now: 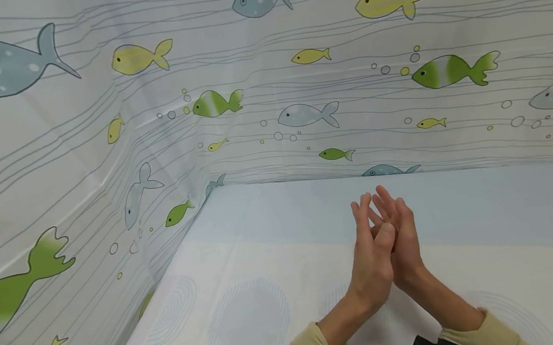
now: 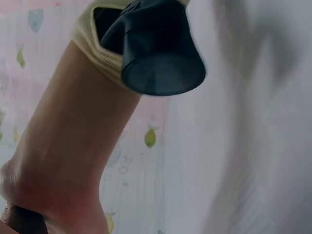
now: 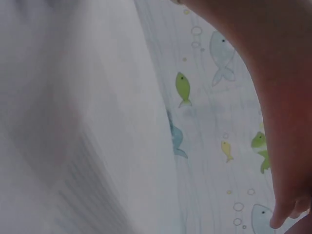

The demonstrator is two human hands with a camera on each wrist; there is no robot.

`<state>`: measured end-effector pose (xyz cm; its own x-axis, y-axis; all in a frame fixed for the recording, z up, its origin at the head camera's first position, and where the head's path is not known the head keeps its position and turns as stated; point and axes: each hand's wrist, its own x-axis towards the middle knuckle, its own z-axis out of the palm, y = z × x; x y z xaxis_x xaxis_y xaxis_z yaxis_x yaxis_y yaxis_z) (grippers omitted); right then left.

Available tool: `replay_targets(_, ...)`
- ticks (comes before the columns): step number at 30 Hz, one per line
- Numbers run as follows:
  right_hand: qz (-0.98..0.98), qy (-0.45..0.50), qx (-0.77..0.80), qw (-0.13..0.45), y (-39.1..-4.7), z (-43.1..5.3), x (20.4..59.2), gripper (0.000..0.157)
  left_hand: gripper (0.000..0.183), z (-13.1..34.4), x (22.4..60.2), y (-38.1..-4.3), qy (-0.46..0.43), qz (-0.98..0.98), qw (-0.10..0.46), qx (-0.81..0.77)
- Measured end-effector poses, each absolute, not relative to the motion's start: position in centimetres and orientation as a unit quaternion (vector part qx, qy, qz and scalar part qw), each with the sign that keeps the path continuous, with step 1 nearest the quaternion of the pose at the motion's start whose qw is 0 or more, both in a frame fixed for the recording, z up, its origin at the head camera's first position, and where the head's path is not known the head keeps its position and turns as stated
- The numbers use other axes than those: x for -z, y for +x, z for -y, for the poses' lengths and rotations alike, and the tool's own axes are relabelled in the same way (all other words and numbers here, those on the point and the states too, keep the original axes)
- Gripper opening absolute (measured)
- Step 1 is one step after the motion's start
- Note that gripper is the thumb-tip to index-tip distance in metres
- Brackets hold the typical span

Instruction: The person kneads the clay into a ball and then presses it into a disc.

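My left hand and right hand meet palm against palm above the table, fingers pointing up and away from me. The fingers are mostly straight and a little spread at the tips. The left thumb lies across toward the right palm, and the inner palms are hidden where they touch. No object shows between them. In the left wrist view the right forearm comes down from a beige cuff. The left forearm curves along the right side of the right wrist view.
A table with a pale blue and white cover, printed with circles, lies under the hands. A fish-print curtain stands behind it and along its left side. A black wrist camera sits at the right cuff.
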<state>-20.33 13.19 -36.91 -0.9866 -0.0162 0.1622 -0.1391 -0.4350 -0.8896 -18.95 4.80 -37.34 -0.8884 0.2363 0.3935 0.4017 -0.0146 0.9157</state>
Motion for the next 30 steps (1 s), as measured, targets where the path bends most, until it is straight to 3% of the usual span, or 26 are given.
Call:
replay_targets(8,0.608,0.138,-0.781,0.042,-19.0,-11.4,37.4,0.061,0.057,-3.6,37.4,-20.9,-0.184,0.690,0.126,0.688)
replay_targets(19,0.608,0.162,-0.777,-0.020,-17.6,-9.8,37.2,0.074,0.060,-1.5,36.5,-22.9,-0.170,0.656,0.158,0.718)
replay_targets(30,0.607,0.159,-0.779,-0.025,-17.2,-9.1,36.9,0.076,0.060,-0.6,36.5,-23.7,-0.171,0.650,0.156,0.724)
